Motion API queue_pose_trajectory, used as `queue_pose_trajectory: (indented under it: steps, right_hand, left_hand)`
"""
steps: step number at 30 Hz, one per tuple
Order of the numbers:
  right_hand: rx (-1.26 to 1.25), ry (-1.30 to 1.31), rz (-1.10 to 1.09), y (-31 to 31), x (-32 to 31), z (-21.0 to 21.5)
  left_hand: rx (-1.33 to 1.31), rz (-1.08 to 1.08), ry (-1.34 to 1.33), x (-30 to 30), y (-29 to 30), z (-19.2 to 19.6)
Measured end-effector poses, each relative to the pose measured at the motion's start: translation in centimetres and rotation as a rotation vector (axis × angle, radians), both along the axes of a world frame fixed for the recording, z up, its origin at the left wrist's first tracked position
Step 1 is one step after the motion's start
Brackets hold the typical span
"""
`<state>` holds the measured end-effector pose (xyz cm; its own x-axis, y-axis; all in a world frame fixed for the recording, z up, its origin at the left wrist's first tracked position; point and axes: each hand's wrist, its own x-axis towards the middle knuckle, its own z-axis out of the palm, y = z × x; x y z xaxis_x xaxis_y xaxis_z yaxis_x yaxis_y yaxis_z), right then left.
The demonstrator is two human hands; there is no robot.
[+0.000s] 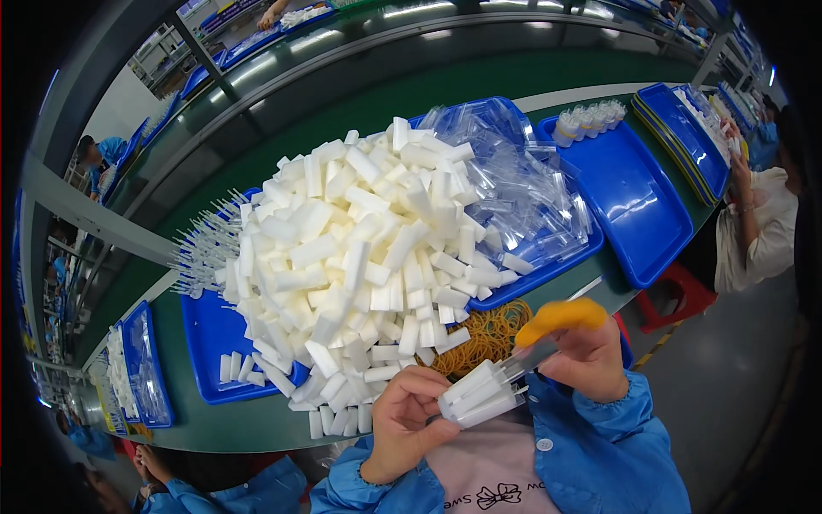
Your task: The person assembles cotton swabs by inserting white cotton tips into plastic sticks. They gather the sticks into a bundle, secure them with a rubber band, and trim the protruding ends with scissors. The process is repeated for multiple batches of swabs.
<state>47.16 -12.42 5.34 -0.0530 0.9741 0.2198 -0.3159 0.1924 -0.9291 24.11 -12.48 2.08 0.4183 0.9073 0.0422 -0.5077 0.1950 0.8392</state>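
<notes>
My left hand (407, 420) is closed round a small bundle of white foam pieces with clear plastic sleeves (481, 396), held in front of my chest. My right hand (591, 364) wears an orange-yellow finger cover (561, 319). Its thumb and covered finger close on the clear plastic end of the bundle; exactly what they pinch is partly hidden. Just beyond the bundle lies a heap of tan rubber bands (484, 338). A large pile of white foam blocks (351, 257) rises ahead of my left hand.
Clear plastic sleeves (522, 188) fill a blue tray behind the pile. Finished-looking bundles (591, 120) stand in the right blue tray (634, 206). Thin white rods (210, 244) stick out at the left, above another blue tray (205, 338). Co-workers sit at both sides.
</notes>
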Motion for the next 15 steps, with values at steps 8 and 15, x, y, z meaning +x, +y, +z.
queue_pose_trajectory:
  steps: [8,15]
  right_hand:
    - [-0.18,-0.006,0.129,0.5,1.6,-0.4]
    - [-0.231,0.039,0.226,1.5,2.2,0.1]
  left_hand:
    - [0.592,0.137,0.744,0.0,-0.2,2.0]
    - [0.698,0.173,0.786,0.3,-0.4,2.6]
